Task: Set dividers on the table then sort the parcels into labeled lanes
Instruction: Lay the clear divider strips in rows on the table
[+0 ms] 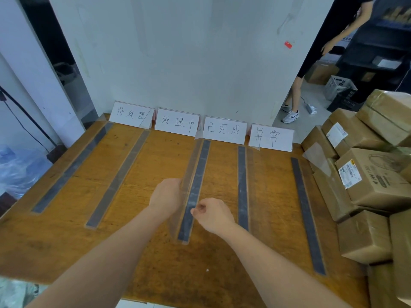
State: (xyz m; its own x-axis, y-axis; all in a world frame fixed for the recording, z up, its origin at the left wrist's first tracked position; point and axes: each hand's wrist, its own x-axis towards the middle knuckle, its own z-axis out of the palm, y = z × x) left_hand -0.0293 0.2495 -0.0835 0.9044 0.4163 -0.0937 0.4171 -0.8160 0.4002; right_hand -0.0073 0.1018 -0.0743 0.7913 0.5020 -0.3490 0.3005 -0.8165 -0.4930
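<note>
Several clear plastic dividers with dark base strips lie in rows on the wooden table (155, 258). My left hand (165, 196) grips the upright clear wall of the middle divider (195, 185) from its left side. My right hand (214, 215) pinches the same divider's near part from the right. Other dividers sit at the far left (71, 167), left of centre (117, 181), right of centre (242, 185) and far right (308, 214). Four handwritten label cards (178, 122) stand along the table's back edge. Brown parcels (373, 178) are stacked at the table's right end.
A white wall panel rises behind the labels. A person in black stands at the back right beside dark shelves and a crate (339, 86). Blue plastic bags (20, 170) lie on the floor at the left.
</note>
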